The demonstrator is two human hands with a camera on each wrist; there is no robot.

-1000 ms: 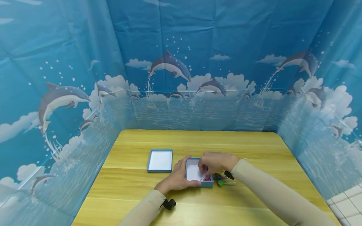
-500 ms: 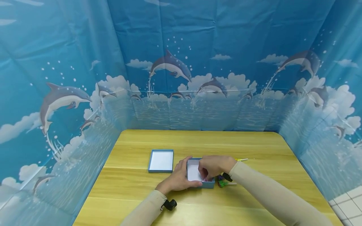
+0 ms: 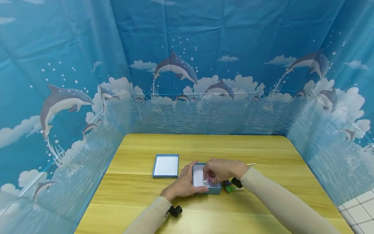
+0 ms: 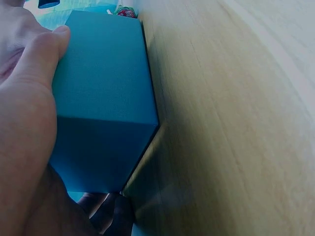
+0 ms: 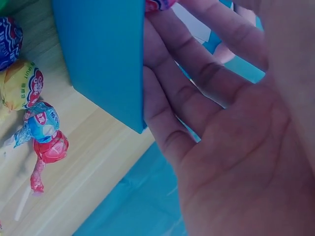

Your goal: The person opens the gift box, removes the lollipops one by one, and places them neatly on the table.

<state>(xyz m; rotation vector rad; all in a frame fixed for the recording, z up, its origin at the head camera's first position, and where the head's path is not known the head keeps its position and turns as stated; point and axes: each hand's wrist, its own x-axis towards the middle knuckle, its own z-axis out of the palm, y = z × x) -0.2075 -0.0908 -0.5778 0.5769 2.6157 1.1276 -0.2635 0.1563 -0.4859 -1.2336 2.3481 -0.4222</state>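
a makeshift recording booth rather than a lived-in room: a wooden table (image 3: 204, 146) is walled in on three edges by blue dolphin-print sheeting (image 3: 187, 65), with white floor tiles (image 3: 360, 208) showing past its right corner.

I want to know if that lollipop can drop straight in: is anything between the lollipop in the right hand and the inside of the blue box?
Nothing visible is. The right hand pinches the lollipop right over the open blue box, whose white floor shows beneath it. The lid lies apart to the left, and the left hand grips only the box's outer side.
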